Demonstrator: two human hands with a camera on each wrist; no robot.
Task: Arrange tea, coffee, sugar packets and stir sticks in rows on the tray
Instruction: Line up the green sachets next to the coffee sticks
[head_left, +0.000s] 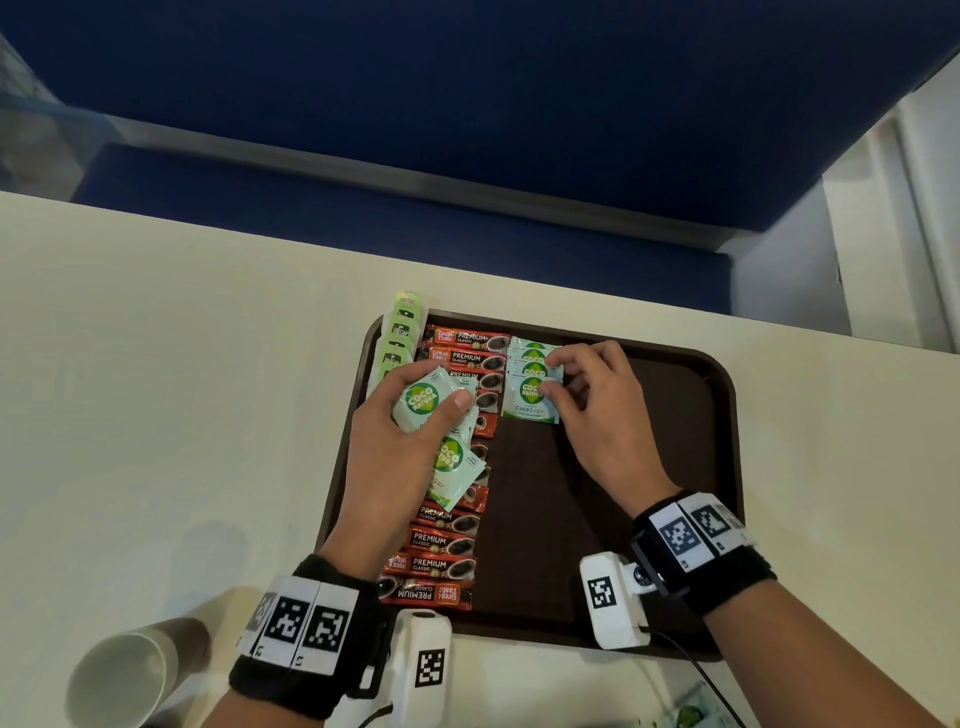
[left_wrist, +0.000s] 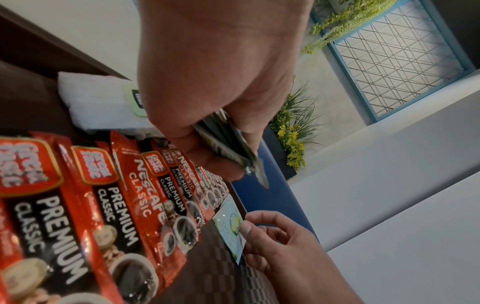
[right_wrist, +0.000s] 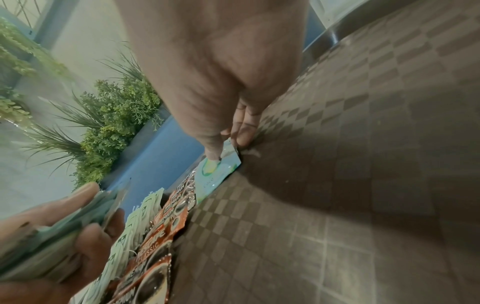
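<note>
Far left, on the cream table (head_left: 156, 364), a white paper cup (head_left: 124, 675) lies on its side, well clear of the work. At the left rim of the dark brown plastic tray (head_left: 722, 415), the pale green tea bags (head_left: 397, 332) overlap in a column, some poking over the edge, so a nudge there could tip them onto the table. Just beside them runs the full row of red-and-black coffee sachets (head_left: 447, 540).

Above that row hovers the left hand (head_left: 395, 447), fingers and thumb curled round a loose fan of white-and-green sugar packets (head_left: 431, 410); several hang down, and one slipping would likely land on the coffee and knock its line crooked.

Moving right, the right hand (head_left: 597, 415) pinches the nearest packet of the short sugar row (head_left: 532, 384), three overlapped at the tray's far end and touching the coffee row. Those slick packets could slide if the fingers drag on release.

The tray's right half is bare checkered surface, with open room toward the near rim for the sugar and a further row. No stir sticks are visible.
</note>
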